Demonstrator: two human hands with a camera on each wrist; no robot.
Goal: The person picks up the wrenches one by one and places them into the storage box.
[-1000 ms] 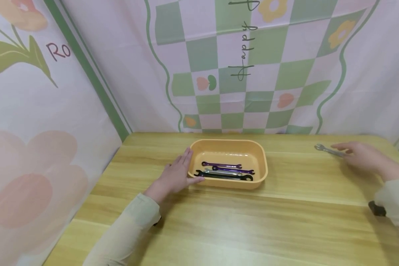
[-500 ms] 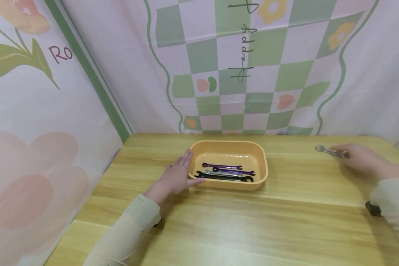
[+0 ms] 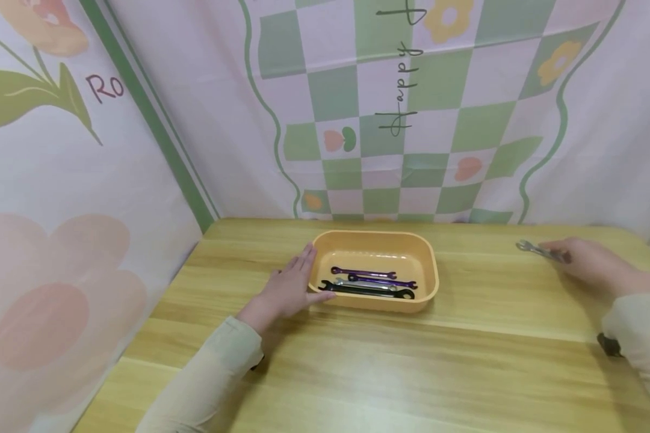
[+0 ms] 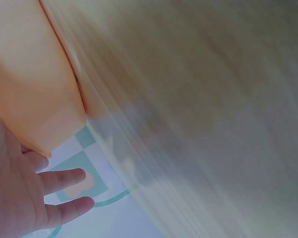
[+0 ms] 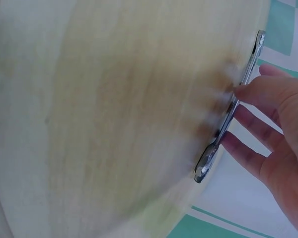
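My left hand [image 3: 284, 291] rests against the left end of a yellow-orange plastic bin [image 3: 379, 305], fingers straight along its side and thumb over the near rim. In the left wrist view the fingers [image 4: 67, 210] stretch past the bin's wall [image 4: 39, 94]. Inside the bin lie several wrenches: a black one [image 3: 365, 291], a silver one and two purple ones. At the right, my right hand [image 3: 593, 261] pinches a silver combination wrench [image 3: 532, 247]. In the right wrist view the fingertips hold the wrench [image 5: 204, 163] near its middle, close over the table.
The wooden table [image 3: 379, 373] runs back to a fabric curtain [image 3: 428, 144] with green checks and flowers. Another printed curtain [image 3: 76, 252] borders the table's left side.
My right hand's fingers have drawn in around the silver wrench, which barely moves. The left hand stays on the bin. The head view shifts slightly.
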